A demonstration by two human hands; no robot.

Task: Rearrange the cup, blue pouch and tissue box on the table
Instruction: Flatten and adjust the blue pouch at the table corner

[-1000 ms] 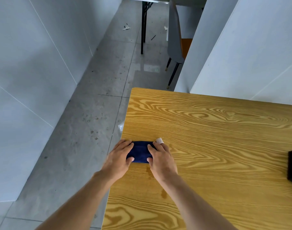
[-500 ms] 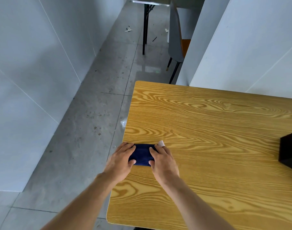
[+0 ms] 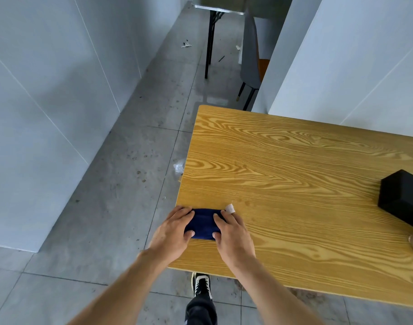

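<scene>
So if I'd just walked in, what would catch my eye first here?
Probably the two hands at the near left corner of the wooden table: the left hand and right hand hold a blue pouch between them, thumbs and fingers curled round its ends. Next, the black tissue box at the table's right edge.
</scene>
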